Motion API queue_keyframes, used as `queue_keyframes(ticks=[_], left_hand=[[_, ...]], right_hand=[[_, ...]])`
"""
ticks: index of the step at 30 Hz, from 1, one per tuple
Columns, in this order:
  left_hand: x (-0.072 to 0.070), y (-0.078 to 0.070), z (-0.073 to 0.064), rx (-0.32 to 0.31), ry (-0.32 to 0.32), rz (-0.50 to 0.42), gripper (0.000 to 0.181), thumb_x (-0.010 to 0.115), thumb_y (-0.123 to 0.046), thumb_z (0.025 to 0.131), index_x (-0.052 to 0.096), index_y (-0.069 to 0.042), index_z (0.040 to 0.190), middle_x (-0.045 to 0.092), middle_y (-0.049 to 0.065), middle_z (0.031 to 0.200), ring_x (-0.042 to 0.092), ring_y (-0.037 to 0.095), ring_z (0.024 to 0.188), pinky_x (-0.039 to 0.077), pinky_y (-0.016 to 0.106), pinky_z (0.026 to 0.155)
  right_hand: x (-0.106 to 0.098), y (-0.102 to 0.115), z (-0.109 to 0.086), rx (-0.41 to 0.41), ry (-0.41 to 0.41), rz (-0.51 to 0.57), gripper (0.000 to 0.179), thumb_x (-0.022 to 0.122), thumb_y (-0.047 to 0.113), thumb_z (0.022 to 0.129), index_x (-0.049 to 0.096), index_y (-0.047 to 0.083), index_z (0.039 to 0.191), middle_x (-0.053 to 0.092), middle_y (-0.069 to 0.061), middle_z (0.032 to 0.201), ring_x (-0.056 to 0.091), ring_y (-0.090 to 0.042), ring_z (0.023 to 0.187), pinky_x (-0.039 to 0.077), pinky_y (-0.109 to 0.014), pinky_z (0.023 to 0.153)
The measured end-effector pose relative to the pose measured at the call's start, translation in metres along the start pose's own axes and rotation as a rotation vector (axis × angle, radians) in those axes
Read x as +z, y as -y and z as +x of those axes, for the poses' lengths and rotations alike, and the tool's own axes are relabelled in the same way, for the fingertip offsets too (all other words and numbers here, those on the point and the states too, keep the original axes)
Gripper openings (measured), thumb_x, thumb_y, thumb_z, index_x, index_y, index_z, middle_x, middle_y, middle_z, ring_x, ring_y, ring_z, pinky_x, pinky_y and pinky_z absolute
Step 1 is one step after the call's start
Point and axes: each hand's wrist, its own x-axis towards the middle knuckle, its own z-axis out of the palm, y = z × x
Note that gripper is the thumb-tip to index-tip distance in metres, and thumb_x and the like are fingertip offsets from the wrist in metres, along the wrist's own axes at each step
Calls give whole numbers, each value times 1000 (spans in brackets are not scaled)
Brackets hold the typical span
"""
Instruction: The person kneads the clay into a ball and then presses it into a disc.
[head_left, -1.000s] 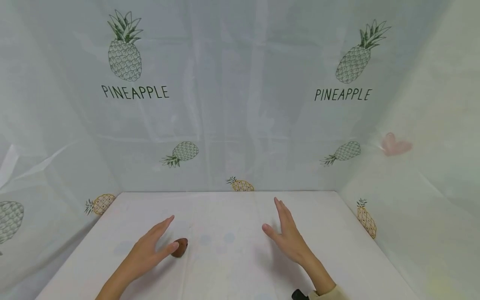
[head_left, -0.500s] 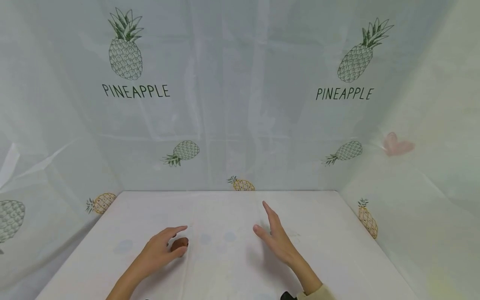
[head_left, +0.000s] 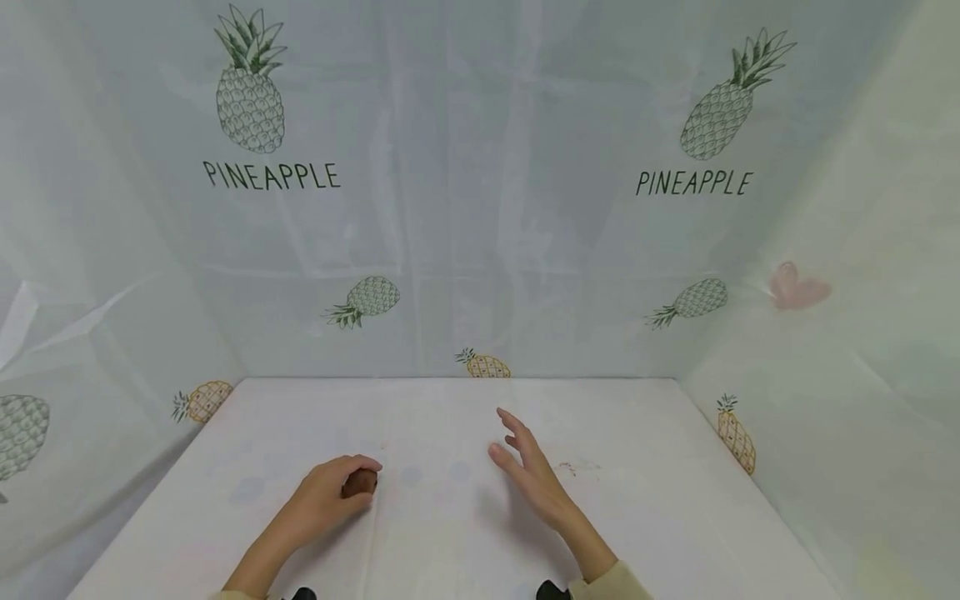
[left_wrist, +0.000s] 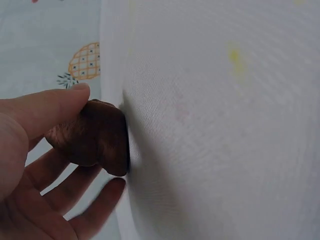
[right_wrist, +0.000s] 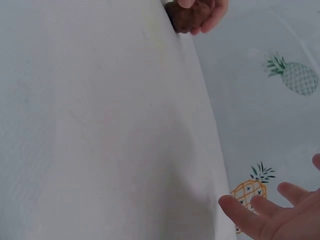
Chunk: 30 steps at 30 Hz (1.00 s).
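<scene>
A small brown lumpy object (head_left: 360, 483), smooth and slightly shiny, stands on the white table at the left of centre. My left hand (head_left: 318, 500) curls round it. In the left wrist view the thumb lies along the near side of the brown lump (left_wrist: 97, 135), while the fingers bend behind and below it. Its flat base is right at the table surface. My right hand (head_left: 531, 475) hovers over the middle of the table, fingers relaxed and apart, holding nothing. The right wrist view shows the same brown lump (right_wrist: 187, 19) in the left hand, away from the right fingers (right_wrist: 240, 215).
A pale cloth (head_left: 465, 208) printed with pineapples hangs behind the table (head_left: 645, 467) and along both sides. Black wrist straps (head_left: 553, 590) show at the bottom edge near light sleeves.
The left hand has moved right and its fingers have closed round the brown lump. The right hand has drifted left toward the middle, still holding nothing.
</scene>
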Motion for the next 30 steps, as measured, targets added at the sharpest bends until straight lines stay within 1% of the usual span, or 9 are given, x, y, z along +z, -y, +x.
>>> queue_keyframes(ticks=[5,7,9,14,16,18,21,24,30], left_hand=[[0,-3,7,-9,-5,4,36,83,-19,95,72,-20,129,69,-11,111,61,8,100,55,31,86],[0,-7,10,-7,-12,-9,35,82,-20,95,72,-20,128,69,-11,110,62,9,100,56,31,85],[1,-14,14,12,-18,-43,34,82,-21,96,72,-20,129,70,-10,111,63,11,102,57,31,84],[7,-43,26,10,-46,-211,37,81,-21,97,69,-25,132,72,-7,120,66,16,110,60,28,83],[10,-58,32,-1,-65,-271,38,81,-22,97,68,-28,132,72,-8,121,67,15,111,60,26,83],[13,-72,37,11,-79,-320,39,81,-23,97,68,-28,133,73,-8,121,67,16,112,60,25,83],[16,-93,43,45,-101,-377,39,81,-24,96,69,-27,133,73,-7,120,68,16,112,61,25,84],[19,-109,49,83,-121,-415,39,81,-24,96,69,-27,133,73,-7,120,68,17,114,61,24,85],[24,-130,56,117,-155,-477,41,83,-25,94,71,-22,133,72,-8,122,69,18,116,61,25,86]], right_hand=[[9,0,5,-1,14,5,63,58,39,108,36,24,166,35,-13,169,39,-48,150,36,-74,115],[12,0,7,-5,16,11,62,58,37,109,37,25,166,36,-13,169,40,-48,150,36,-73,115],[14,0,9,-15,13,16,62,56,37,109,36,23,166,37,-13,168,41,-48,149,37,-72,115],[18,5,15,-43,10,113,58,51,35,111,35,23,166,38,-13,167,42,-43,150,44,-62,115],[18,10,18,-53,11,158,57,47,35,112,33,25,166,36,-13,168,41,-40,151,45,-59,115],[17,15,21,-64,7,182,56,44,36,113,31,25,167,35,-13,169,41,-39,152,44,-59,117],[15,25,24,-95,5,193,58,40,38,113,28,23,168,31,-15,170,36,-41,154,41,-62,118],[12,34,28,-123,1,221,60,36,38,113,25,21,169,28,-16,171,32,-42,155,37,-66,119],[4,47,33,-169,-10,314,61,31,38,112,21,21,170,25,-11,173,29,-39,157,30,-68,122]])
